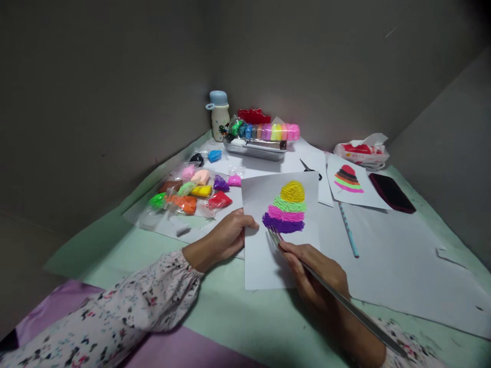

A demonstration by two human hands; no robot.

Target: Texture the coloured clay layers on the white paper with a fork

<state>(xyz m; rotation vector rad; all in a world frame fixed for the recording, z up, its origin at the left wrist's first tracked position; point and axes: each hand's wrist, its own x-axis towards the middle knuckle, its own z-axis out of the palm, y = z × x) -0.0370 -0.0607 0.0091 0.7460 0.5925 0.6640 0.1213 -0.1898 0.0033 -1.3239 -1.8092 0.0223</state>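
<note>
A white sheet of paper (268, 255) lies on the table before me, bearing a clay shape of stacked yellow, green, pink and purple bands (287, 208). My left hand (226, 236) rests on the sheet's left edge, thumb on top, fingers curled around it. My right hand (312, 273) is closed around a long metal fork (337, 296). The fork's tines touch the lower edge of the purple band.
Several small bags of coloured clay (192, 190) lie at the left. A metal tray (256, 148) with clay packs, a small bottle (219, 115), scissors (310, 168), a second clay picture (347, 180), a pencil (348, 230), a dark phone (391, 192) and a tissue pack (362, 151) stand further back.
</note>
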